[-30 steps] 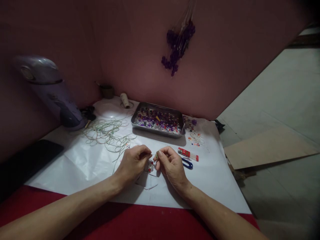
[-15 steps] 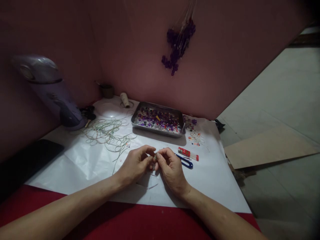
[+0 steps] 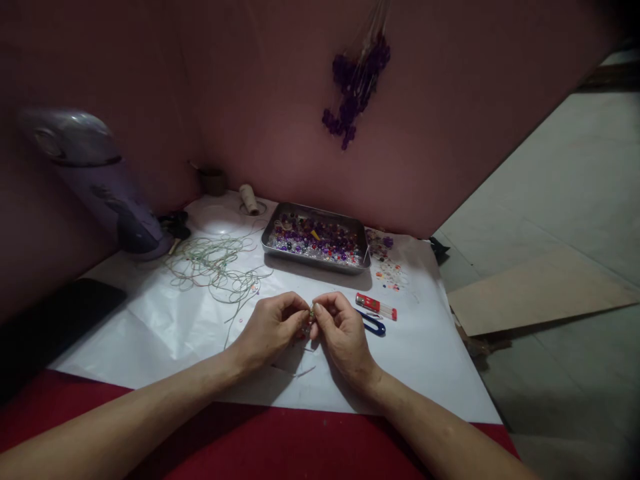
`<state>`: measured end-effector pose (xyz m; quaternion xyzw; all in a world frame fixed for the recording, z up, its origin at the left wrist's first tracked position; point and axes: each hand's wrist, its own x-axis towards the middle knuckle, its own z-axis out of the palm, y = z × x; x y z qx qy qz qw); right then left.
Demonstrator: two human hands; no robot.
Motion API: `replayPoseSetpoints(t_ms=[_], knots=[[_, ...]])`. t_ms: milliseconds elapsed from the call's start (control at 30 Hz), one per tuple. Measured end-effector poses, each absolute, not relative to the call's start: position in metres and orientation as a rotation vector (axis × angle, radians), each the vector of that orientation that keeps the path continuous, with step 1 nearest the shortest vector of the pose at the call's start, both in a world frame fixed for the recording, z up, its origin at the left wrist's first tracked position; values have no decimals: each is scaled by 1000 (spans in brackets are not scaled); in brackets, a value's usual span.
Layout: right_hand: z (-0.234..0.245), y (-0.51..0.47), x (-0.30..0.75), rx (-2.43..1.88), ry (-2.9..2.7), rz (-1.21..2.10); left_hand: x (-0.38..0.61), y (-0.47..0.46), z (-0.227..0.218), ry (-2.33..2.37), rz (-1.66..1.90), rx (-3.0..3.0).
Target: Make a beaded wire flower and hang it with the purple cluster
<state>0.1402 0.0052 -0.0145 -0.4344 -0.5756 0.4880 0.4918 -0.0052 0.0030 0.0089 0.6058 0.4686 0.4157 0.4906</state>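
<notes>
Sheet (image 3: 425, 373) is open right of right hand (image 3: 343, 333), with a narrow strip before the tray (image 3: 316, 261), but blue handle (image 3: 376, 326) and red item (image 3: 369, 304) block just ahead-right, cord tangle (image 3: 213, 263) ahead-left of left hand (image 3: 273, 327).

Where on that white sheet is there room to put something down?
Bare white sheet shows right of the right hand, nearer than the red item and blue handle, and between the dark flat object and left forearm. Farther back it's crowded: tangled thread, bead tray, loose beads.
</notes>
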Motion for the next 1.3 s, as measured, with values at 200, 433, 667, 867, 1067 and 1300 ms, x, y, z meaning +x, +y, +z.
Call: replayPoseSetpoints(t_ms=[200,433,667,867,1067,1300], knots=[[-14,3,139,-998,-1366,1216,-4,3,10,1118,1022,1376],[-15,4,139,-997,-1343,1233,-4,3,10,1097,1011,1345],[-16,4,140,-980,-1360,1244,-4,3,9,1096,994,1369],[-9,4,140,-999,-1386,1259,-4,4,8,1087,994,1345],[-7,4,140,-1076,-1429,1225,-5,3,7,1095,1015,1378],[-11,3,141,-1115,-1512,1145,-5,3,5,1109,1018,1411]])
